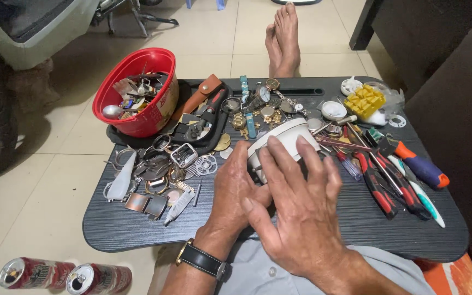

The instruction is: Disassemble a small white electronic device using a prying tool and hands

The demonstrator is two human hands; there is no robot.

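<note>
Even indoor light falling from above, bench [137,229] showing a soft sheen along its grain, floor tiles [45,186] glowing pale, upper right of the frame sinking into dark, wide-angle bending showing at the edges, focus staying sharp across the centre

Black-strapped gold wristwatch [200,258] on left wrist, light grey shirt [258,270], bare feet [283,41].
</note>
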